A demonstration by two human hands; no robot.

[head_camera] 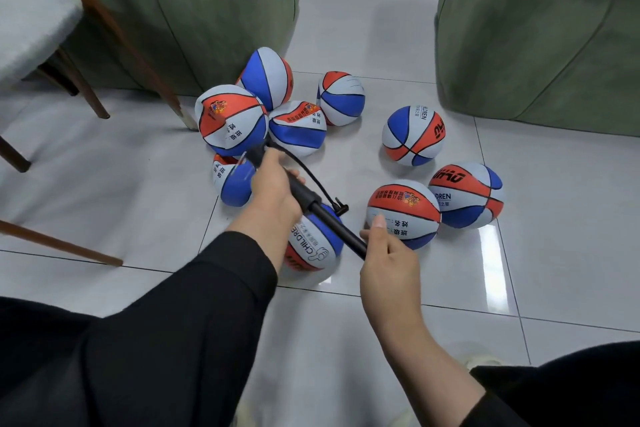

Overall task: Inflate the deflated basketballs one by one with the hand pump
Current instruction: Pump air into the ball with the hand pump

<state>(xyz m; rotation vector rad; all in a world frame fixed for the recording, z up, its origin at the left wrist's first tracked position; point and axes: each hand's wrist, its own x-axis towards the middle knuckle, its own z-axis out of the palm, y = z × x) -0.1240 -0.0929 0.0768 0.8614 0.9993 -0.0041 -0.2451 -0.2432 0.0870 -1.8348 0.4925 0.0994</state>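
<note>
Several red, white and blue basketballs lie on the tiled floor (pixel 381 340). A dented ball (pixel 230 120) sits at the tip of the black hand pump (pixel 304 196). My left hand (pixel 273 189) grips the pump's barrel. My right hand (pixel 388 253) grips the handle end, with the piston rod (pixel 337 227) drawn out. The pump's black hose (pixel 311 177) loops beside the barrel. Under the pump lies another ball (pixel 313 246). Round, firm-looking balls rest at the right (pixel 414 135), (pixel 403 213), (pixel 467 194). Crumpled balls cluster by the sofa (pixel 266 78), (pixel 298 128), (pixel 341 97), (pixel 233 180).
A green sofa (pixel 194 21) stands behind the balls, and a second green seat (pixel 540 38) is at the right. Wooden chair legs (pixel 114 28) and a grey chair seat (pixel 31 21) fill the left side. My black sleeves cover the bottom of the view.
</note>
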